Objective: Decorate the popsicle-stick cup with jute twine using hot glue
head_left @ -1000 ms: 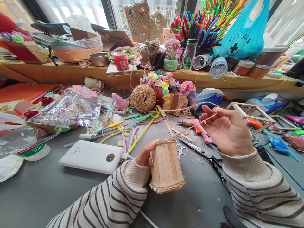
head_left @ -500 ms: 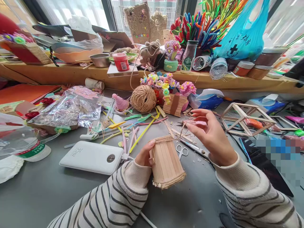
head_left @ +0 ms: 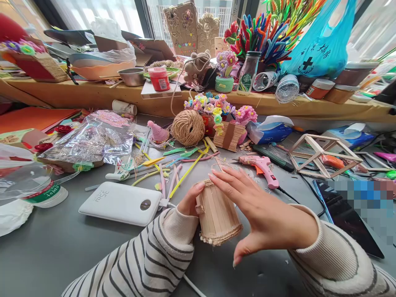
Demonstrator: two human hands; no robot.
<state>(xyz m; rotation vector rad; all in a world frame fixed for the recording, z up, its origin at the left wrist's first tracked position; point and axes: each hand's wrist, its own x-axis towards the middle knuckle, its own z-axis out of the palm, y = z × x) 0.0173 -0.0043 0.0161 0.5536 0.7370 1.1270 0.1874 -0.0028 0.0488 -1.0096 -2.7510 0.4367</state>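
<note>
Taking the cup of flat wooden sticks (head_left: 216, 210) as the middle of the clock, with twelve o'clock away from the person, the left hand (head_left: 189, 202) was at nine, closed firmly about the cup's side. Its thumb lay slantwise along the wall, with the tip at the rim near eleven; its other fingers were hidden behind the sticks. The left sleeve (head_left: 136, 260) came in from eight o'clock, the forearm slanting upward and the wrist nearly in line with it.

The right hand (head_left: 260, 212) was at three, spread wide with the back of the hand uppermost. Its four fingers lay nearly straight and close together, reaching toward eleven across the cup's right side, with their tips by the rim. Its thumb stood well apart from them, pointing toward seven, its tip just beside the cup's base. Whether those fingers touched the sticks could not be told. The right sleeve (head_left: 340, 260) came in from four o'clock.

The cup was between the two hands, leaning a little, its rim toward eleven and its base toward five. A band of twine (head_left: 228, 236) ran around the base. It could not be seen whether the base met the table (head_left: 40, 260).

About it, a white power bank (head_left: 119, 204) lay at nine o'clock, a ball of twine (head_left: 187, 128) at eleven, a bundle of sticks (head_left: 221, 137) at twelve, and a pink glue gun (head_left: 256, 164) between one and two.
</note>
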